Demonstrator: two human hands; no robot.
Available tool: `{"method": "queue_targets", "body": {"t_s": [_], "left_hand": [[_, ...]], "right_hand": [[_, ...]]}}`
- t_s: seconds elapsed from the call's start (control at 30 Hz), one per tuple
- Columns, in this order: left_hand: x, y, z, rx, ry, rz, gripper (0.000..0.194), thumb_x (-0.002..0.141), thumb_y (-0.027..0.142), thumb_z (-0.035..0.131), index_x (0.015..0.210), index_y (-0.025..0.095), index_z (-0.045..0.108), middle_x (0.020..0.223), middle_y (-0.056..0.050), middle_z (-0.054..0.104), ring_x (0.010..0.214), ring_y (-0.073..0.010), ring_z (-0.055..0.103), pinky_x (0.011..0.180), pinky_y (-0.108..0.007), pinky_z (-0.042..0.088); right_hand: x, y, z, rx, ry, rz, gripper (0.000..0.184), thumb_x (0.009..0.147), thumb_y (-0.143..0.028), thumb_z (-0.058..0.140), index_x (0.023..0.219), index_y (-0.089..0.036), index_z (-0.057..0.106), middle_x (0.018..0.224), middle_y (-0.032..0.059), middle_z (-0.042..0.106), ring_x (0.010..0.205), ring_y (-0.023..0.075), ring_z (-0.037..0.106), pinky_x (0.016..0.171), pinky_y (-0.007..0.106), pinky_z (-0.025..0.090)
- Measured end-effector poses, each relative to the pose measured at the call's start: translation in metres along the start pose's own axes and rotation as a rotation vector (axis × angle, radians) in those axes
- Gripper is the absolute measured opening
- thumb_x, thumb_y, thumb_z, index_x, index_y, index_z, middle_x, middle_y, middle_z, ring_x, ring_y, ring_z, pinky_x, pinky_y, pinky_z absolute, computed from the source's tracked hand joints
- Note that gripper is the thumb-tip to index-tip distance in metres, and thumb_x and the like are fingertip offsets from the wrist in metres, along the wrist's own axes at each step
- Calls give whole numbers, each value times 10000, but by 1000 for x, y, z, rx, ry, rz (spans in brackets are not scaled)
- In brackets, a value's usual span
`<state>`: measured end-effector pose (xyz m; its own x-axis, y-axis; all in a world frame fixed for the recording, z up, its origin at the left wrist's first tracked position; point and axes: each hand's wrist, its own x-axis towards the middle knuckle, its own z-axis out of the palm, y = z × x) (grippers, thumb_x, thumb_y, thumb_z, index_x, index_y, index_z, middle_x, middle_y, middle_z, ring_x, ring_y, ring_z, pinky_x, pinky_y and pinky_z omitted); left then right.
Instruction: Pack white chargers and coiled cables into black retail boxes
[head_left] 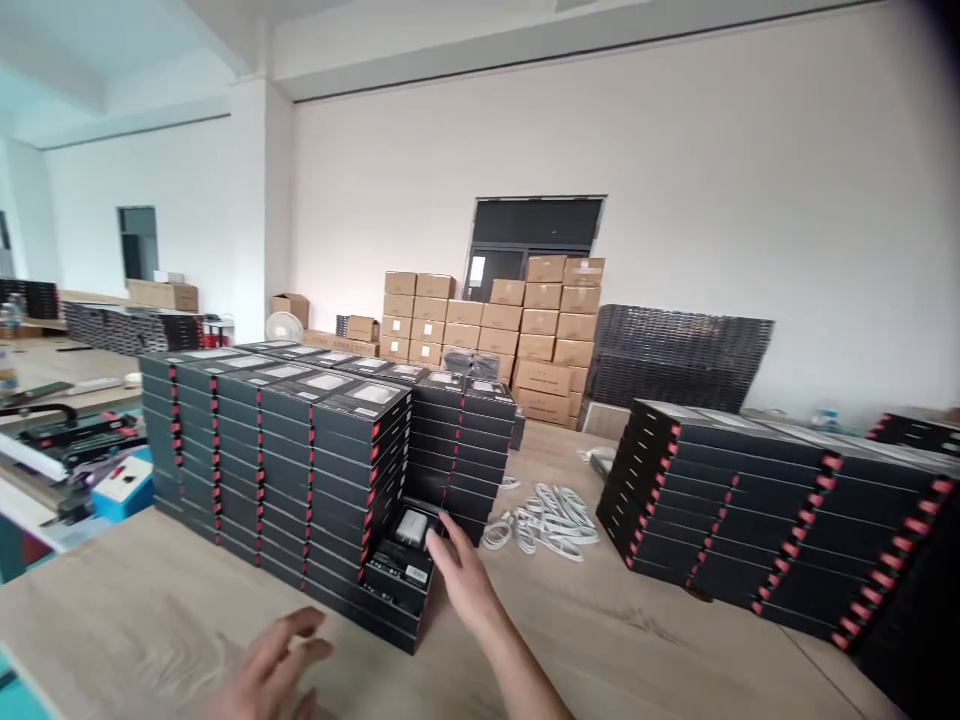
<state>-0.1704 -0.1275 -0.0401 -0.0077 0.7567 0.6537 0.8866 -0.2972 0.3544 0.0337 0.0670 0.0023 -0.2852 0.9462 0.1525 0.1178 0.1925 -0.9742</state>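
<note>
My right hand (459, 575) reaches forward to a low stack of black boxes (397, 585), fingers stretched out and touching the open top box, where a white charger (411, 527) lies in a black tray. My left hand (274, 670) hovers low over the wooden table (150, 620), fingers spread and holding nothing. A tall block of stacked black boxes with red tabs (300, 450) stands just behind the low stack.
A pile of coiled white cables (544, 518) lies on the table centre. More leaning black box stacks (750, 510) fill the right side. Cardboard cartons (517, 320) are piled against the far wall beside black trays (679, 355). A cluttered workbench (67, 450) sits at left.
</note>
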Motion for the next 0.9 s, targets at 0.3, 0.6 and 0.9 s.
{"method": "queue_targets", "body": {"t_s": [0.3, 0.6, 0.9], "left_hand": [[-12, -32, -9, 93, -183, -387, 245, 832, 254, 491, 1024, 267, 643, 1359, -66, 535, 1210, -272, 527, 1029, -485, 419], [-7, -25, -18, 143, -197, -410, 253, 756, 192, 531, 978, 197, 653, 1242, -114, 601, 1166, -279, 548, 994, -461, 409], [-13, -36, -27, 18, -201, -457, 125, 794, 173, 555, 877, 178, 648, 1269, -115, 564, 1181, -256, 527, 1030, -411, 387]], "right_hand": [[-49, 3, 7, -650, -119, -360, 699, 782, -297, 655, 1427, -294, 387, 1362, 96, 567, 1132, 315, 613, 880, 417, 517], [-62, 4, 17, -788, -39, -381, 681, 888, -401, 507, 1492, -246, 235, 1306, 134, 602, 1042, 317, 659, 776, 387, 528], [-124, 25, -57, -804, 131, -141, 618, 898, -500, 379, 1442, -214, 316, 1391, 136, 495, 1122, 284, 596, 891, 427, 496]]}}
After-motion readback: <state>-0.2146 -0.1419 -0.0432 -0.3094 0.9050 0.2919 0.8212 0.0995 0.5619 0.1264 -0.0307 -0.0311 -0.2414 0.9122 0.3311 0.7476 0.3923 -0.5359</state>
